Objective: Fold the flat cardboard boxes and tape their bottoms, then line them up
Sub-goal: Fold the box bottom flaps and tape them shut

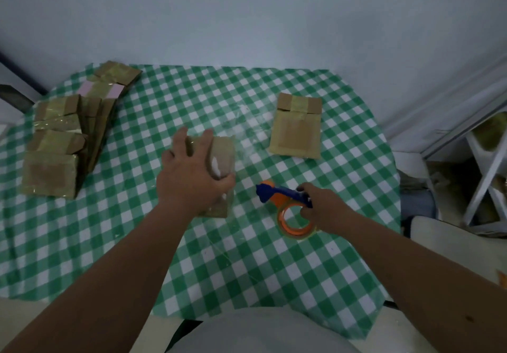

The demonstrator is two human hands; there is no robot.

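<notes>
Cardboard box (222, 155) gripped by left hand (189, 177); right hand (323, 210) holds tape dispenser (288, 202); stack (63, 144) near left edge

Matt brown cardboard is seen in the centre box (222, 152), with glossy tape on the stacked boxes (55, 144) at left; the checked tablecloth (247, 265) looks smooth and faintly shiny, the tape dispenser (285, 202) of glossy plastic

Pale wall (247, 10); checked tablecloth (274, 270)
</notes>
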